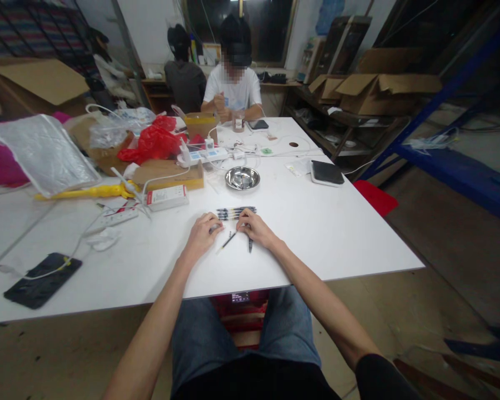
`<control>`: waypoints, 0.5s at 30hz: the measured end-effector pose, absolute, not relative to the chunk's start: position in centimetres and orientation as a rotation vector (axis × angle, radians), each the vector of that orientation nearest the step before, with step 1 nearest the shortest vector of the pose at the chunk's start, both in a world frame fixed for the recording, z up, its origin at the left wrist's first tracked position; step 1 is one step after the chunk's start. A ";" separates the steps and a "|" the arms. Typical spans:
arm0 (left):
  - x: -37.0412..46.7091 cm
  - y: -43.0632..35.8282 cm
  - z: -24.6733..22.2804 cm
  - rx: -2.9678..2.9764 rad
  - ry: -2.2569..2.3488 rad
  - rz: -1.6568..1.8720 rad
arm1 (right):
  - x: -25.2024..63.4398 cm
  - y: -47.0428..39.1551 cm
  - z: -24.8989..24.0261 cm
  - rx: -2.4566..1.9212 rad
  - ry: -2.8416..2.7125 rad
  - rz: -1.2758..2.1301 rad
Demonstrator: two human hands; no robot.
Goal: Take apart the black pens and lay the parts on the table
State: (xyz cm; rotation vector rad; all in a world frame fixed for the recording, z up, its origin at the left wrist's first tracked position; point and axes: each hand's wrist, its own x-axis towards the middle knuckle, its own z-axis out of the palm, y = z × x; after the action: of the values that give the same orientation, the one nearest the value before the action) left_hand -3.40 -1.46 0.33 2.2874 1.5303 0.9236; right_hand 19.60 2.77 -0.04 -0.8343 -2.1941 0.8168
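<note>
Pen refill (228,241) diagonal, tip lower-left

No text, brand or number can be read. Red print is seen on the white box (167,196) at ten o'clock from the hands, but it is too small to be made out. The lit display (240,297) under the surface (337,233) edge is blurred.

the thin pen parts (229,241) between both hands are too small to tell

White table (337,233), red bag (152,143), yellow tool (87,192), black phone (41,279).
</note>
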 end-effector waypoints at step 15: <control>-3.2 -1.9 0.2 2.432 1.648 0.837 | 22.0 3.5 0.1 -1.208 -1.944 0.514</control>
State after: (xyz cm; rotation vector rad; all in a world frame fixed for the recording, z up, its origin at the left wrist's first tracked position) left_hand -3.18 -1.85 0.24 2.4320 1.6478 0.8372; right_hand 22.02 3.51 0.14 -1.2082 -1.9442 0.5141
